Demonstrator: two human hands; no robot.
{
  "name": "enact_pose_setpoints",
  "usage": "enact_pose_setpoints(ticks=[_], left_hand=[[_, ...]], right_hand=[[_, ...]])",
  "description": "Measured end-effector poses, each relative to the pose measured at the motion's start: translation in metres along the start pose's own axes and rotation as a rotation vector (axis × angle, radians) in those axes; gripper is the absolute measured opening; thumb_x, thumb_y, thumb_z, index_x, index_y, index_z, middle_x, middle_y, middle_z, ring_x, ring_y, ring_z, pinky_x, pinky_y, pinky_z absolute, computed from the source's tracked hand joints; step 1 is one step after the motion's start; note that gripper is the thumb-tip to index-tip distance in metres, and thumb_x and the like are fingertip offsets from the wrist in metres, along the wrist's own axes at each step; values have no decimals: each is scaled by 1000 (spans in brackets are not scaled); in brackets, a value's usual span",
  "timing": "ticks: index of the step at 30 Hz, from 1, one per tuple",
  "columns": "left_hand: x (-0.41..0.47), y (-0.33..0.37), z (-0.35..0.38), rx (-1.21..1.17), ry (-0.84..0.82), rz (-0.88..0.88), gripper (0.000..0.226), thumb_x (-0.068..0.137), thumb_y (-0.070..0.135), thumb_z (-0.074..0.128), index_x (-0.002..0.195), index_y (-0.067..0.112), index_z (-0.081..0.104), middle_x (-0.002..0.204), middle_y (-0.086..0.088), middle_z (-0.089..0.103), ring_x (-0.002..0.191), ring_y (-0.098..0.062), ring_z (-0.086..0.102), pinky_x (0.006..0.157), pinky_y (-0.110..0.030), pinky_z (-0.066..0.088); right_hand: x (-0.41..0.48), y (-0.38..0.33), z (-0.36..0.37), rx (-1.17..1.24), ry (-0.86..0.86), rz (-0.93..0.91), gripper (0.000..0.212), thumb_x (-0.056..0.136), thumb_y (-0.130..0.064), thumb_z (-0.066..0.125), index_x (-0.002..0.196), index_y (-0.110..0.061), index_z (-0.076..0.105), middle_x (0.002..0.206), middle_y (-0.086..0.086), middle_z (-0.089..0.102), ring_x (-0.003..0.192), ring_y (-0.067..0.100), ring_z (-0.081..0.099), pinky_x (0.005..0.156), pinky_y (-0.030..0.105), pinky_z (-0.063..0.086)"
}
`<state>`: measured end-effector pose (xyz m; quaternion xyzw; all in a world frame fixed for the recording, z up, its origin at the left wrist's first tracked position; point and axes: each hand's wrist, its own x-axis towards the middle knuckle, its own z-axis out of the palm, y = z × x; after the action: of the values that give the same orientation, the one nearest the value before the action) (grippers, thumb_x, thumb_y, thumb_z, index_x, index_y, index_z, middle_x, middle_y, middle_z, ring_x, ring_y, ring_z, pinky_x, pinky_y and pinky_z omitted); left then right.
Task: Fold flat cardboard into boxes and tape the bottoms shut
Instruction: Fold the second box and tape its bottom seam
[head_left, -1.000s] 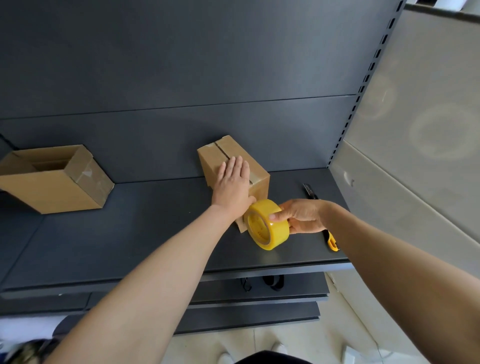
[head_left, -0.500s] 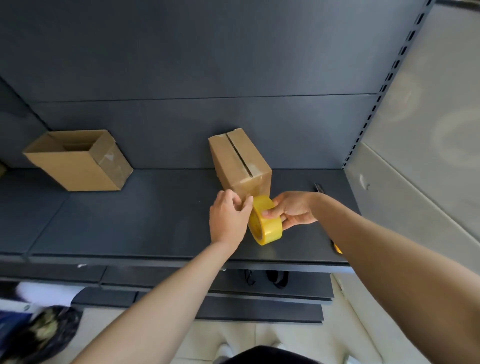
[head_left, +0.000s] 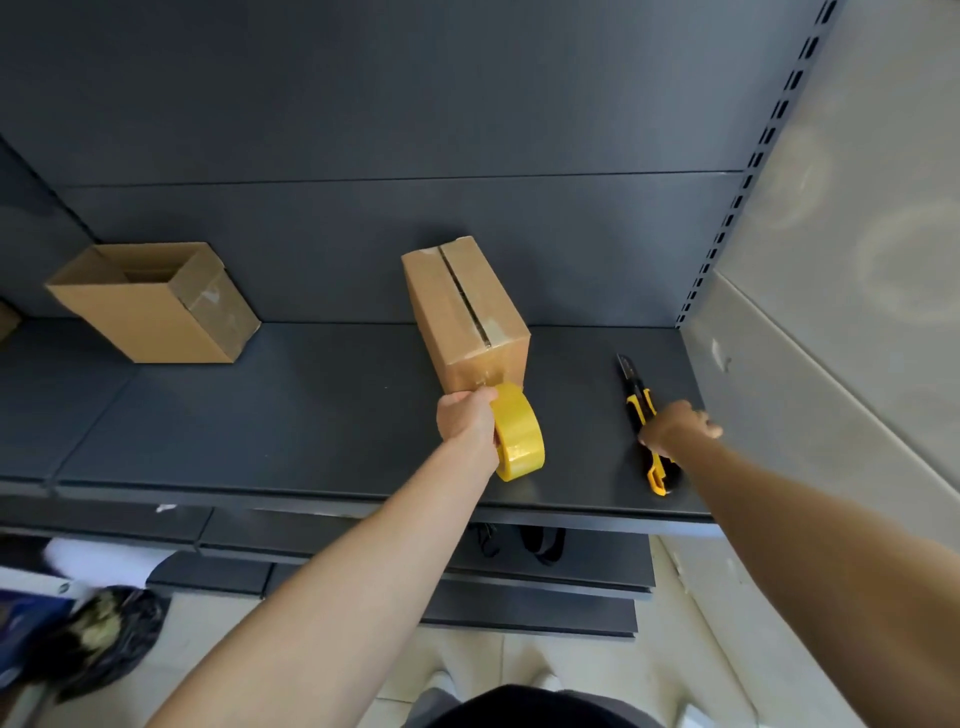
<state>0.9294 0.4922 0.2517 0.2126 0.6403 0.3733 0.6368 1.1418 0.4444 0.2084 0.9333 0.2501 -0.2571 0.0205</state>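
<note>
A folded cardboard box (head_left: 462, 306) stands on the dark shelf (head_left: 291, 415) with its flap seam facing up, and clear tape runs over its near end. My left hand (head_left: 465, 418) is shut on a yellow tape roll (head_left: 517, 434) just below the box's near face. The tape strip still joins the roll to the box. My right hand (head_left: 678, 428) rests over the middle of a yellow and black utility knife (head_left: 644, 415) lying on the shelf to the right. Its fingers curl down on the knife's handle.
A second cardboard box (head_left: 150, 304), open at the top, lies at the shelf's left. A grey wall panel (head_left: 831, 312) bounds the shelf on the right. Lower shelves and a dark bag (head_left: 98, 634) sit below the shelf edge.
The tape roll passed from my right hand to my left hand. My right hand moved right onto the knife. My left hand came off the box top.
</note>
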Motion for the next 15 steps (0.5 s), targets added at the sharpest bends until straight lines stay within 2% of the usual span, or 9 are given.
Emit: enact_pose_setpoints(ticks=[2, 5, 8, 12, 13, 15], left_hand=[[-2, 0, 4, -13, 45, 13, 18, 81, 13, 69, 90, 16, 54, 110, -12, 64, 96, -30, 64, 89, -47, 53], [-3, 5, 6, -31, 113, 31, 21, 79, 19, 74, 80, 19, 53, 105, -9, 64, 95, -30, 64, 89, -47, 53], [-2, 6, 3, -32, 173, 29, 23, 78, 19, 74, 75, 20, 51, 100, -9, 65, 95, -30, 64, 90, -46, 52], [-3, 4, 0, -1, 192, 29, 23, 80, 22, 72, 71, 20, 51, 82, -3, 59, 87, -28, 61, 85, -38, 51], [-5, 6, 1, 7, 193, 32, 24, 81, 23, 72, 71, 20, 50, 78, -1, 56, 84, -26, 58, 82, -36, 49], [-5, 8, 2, 13, 195, 41, 25, 82, 23, 71, 70, 19, 50, 74, 1, 53, 82, -25, 55, 78, -34, 47]], right_hand=[[4, 6, 4, -5, -14, 6, 60, 85, -22, 63, 137, -2, 40, 140, 18, 38, 130, 36, 34, 105, 46, 32], [7, 4, 8, 55, -15, -82, 44, 80, -21, 66, 118, -2, 55, 121, 18, 56, 115, 37, 47, 94, 42, 39], [1, 6, 11, 240, -44, -142, 49, 82, -17, 68, 120, 4, 45, 110, 19, 56, 109, 39, 52, 82, 38, 45], [-11, 14, -2, 413, 26, -488, 24, 87, -3, 55, 107, -9, 42, 92, 16, 50, 79, 32, 51, 57, 30, 39], [-14, 14, -7, 434, 48, -590, 21, 89, -3, 53, 105, -12, 43, 90, 16, 51, 76, 31, 51, 54, 29, 37], [-19, 8, -15, 399, 51, -740, 18, 92, -5, 51, 104, -16, 44, 86, 13, 53, 75, 31, 52, 56, 30, 39]])
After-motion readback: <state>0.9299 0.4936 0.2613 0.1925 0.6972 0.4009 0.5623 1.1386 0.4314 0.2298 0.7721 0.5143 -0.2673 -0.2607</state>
